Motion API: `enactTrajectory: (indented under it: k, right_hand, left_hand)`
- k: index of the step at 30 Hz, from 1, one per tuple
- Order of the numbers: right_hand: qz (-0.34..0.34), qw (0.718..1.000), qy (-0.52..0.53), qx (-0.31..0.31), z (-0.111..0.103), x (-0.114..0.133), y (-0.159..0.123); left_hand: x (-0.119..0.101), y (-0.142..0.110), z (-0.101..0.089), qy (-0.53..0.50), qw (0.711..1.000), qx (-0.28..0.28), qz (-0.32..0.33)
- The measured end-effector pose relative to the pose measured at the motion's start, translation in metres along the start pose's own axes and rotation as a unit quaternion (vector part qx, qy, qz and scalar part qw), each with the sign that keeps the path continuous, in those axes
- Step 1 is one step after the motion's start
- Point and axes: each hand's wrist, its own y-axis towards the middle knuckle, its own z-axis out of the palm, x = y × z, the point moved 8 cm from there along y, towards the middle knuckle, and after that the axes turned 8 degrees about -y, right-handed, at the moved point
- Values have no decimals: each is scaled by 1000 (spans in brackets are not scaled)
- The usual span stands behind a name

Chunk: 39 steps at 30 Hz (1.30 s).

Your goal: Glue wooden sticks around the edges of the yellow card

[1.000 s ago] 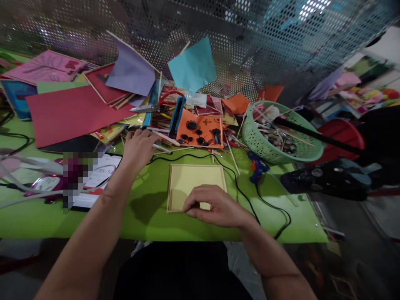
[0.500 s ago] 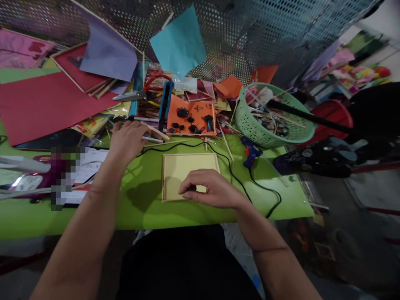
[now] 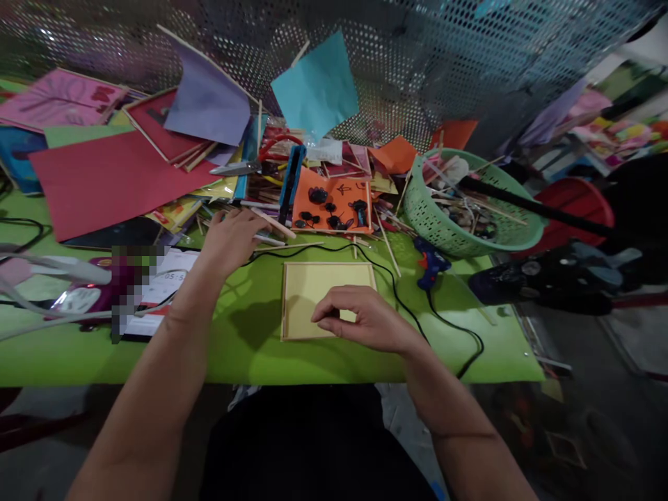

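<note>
My left hand (image 3: 236,240) reaches forward over the pile of craft supplies, at a cluster of pens and markers (image 3: 271,239). Its fingers are stretched out and slightly apart; the fingertips are partly hidden in the pile. My right hand (image 3: 365,319) hovers over a yellow sheet edged with thin wooden sticks (image 3: 303,282), which lies flat at the table's front. Thumb and fingers of this hand are curled together at the tips, with nothing visible in them. Just beyond the sheet lies an orange decorated card (image 3: 331,191) with black drawings and shiny black spots.
A blue glue gun (image 3: 431,264) with a black cord lies right of the sheet on the green table (image 3: 250,358). Behind it stands a green basket (image 3: 470,240) of sticks. Scissors (image 3: 237,168), red paper (image 3: 115,181) and a phone-like screen (image 3: 167,278) are on the left.
The view has turned slightly left, so everything appears shifted right. My hands keep nearly the same places over the pens and the yellow sheet.
</note>
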Motion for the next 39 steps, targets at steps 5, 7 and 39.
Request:
enactTrajectory:
  k: [5, 7, 39]
  right_hand:
    - [7, 1000, -2, 5, 1, -1, -1]
    - [8, 1000, -3, 6, 1, -2, 0]
    - [67, 969, -236, -36, -11, -26, 30]
  left_hand:
    - [-5, 1, 1, -9, 1000, 7, 8]
    - [-7, 0, 0, -10, 1000, 7, 11]
    - [-3, -8, -50, -249, 934, -253, -37]
